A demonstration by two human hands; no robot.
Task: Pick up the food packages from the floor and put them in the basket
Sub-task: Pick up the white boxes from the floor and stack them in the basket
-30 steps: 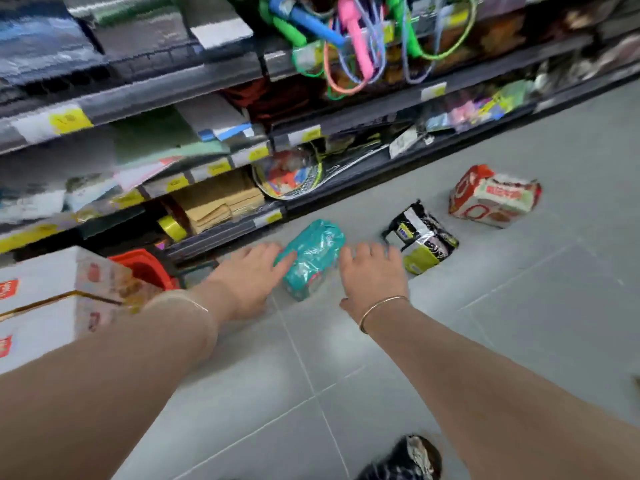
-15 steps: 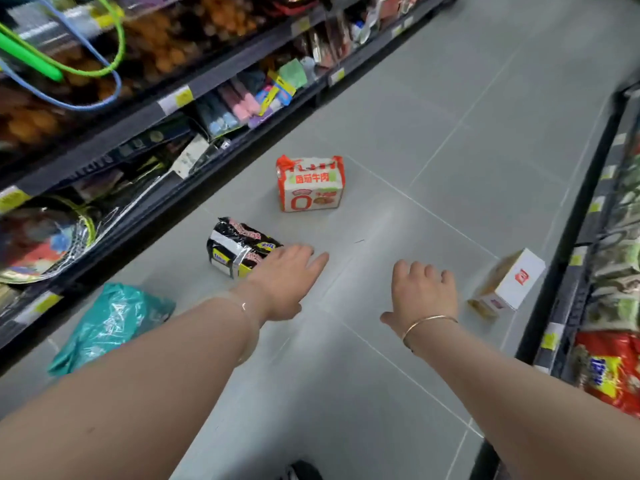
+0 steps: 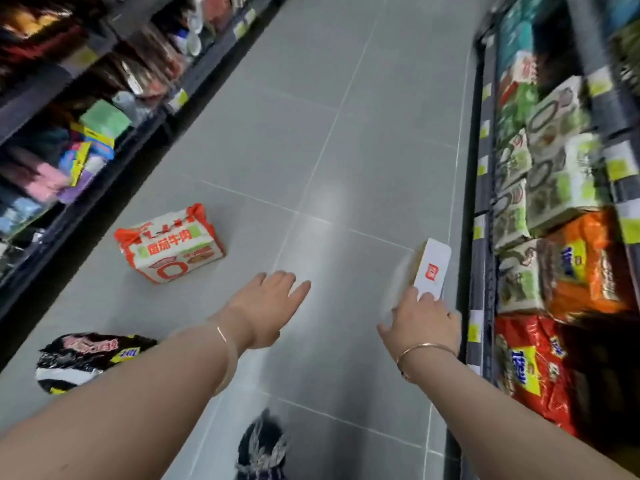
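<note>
Three packages: lie in view on the grey tiled floor (image 3: 346,98) of a shop aisle, and no basket shows in this view.
Right hand: the right hand (image 3: 424,323), at 4 o'clock in the frame, reaches with fingers spread apart and fingertips (image 3: 427,296) at the near end of the white box (image 3: 432,268); nothing is clamped yet, and whether skin meets card cannot be told through the blur.
Box: it lies against the foot of the right shelf (image 3: 479,237), likely the reason the hand comes in from the aisle side.
Left hand: the left hand (image 3: 268,310), near centre, hangs flat and empty above bare floor, fingers straight, probably ready to steady a lift.
Others waiting: the orange-and-white noodle pack (image 3: 171,245) at 9 o'clock, the black pack (image 3: 86,358) at 8 o'clock, both well apart from either hand.
Change: half a second earlier the left hand was over the black pack and the box sat apart from the right hand; the view has swung right.
</note>
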